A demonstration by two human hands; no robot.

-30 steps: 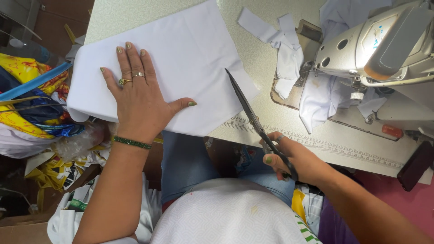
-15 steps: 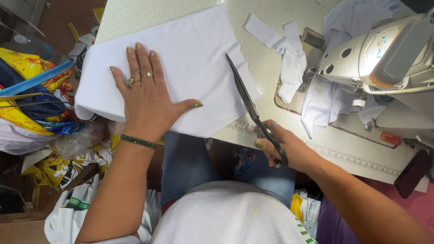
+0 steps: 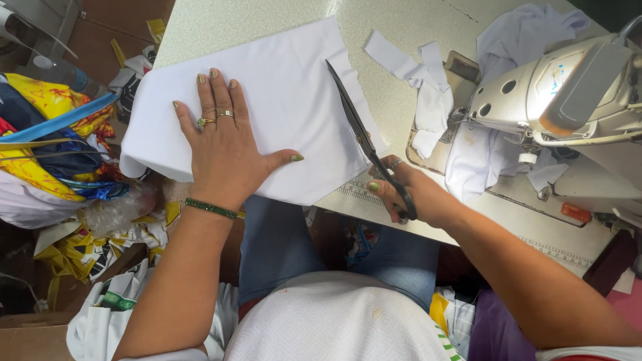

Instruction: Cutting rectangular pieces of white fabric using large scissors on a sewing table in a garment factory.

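Under your left hand lies a sheet of white cloth, smooth and matt, while your right hand grips scissors with dark, dull metal blades. The table along the top of the frame has a hard, pale speckled top with a slight sheen, and the sewing machine at the upper right looks like glossy cream-painted metal with soft white cloth scraps beside it. At the left edge, the bags look like shiny, crinkled plastic.

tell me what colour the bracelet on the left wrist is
Green, a thin beaded band just below the left hand; seen in the head view.
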